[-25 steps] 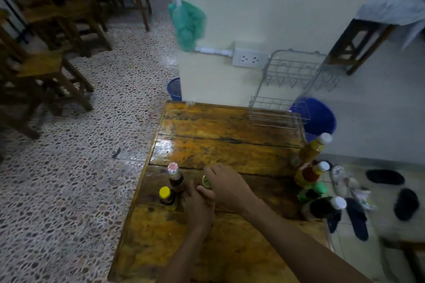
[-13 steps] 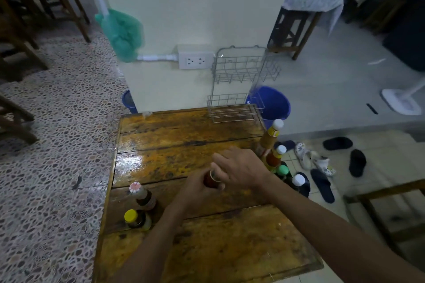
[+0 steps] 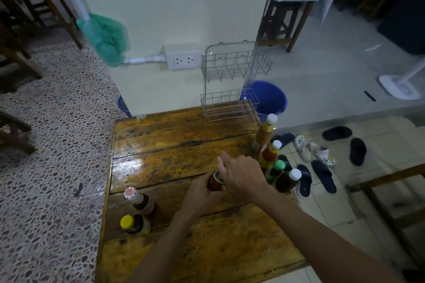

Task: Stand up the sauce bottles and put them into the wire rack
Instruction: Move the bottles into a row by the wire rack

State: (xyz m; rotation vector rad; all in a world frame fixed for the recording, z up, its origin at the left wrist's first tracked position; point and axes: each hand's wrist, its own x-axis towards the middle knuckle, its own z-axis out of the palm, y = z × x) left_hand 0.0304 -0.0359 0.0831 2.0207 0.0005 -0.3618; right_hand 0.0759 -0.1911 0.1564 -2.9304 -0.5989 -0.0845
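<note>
Both hands moved a bit; left hand [image 3: 200,193] grips the red sauce bottle [image 3: 215,182], right hand [image 3: 243,173] pinches its top. Lift straight toward the wire rack [image 3: 230,108] at 12 o'clock.

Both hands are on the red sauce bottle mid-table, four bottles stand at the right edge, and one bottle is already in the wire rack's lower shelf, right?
Not quite. The head view shows the wire rack with both shelves empty. The rest holds: left hand and right hand are on the red sauce bottle, and four bottles stand at the right edge.
</note>
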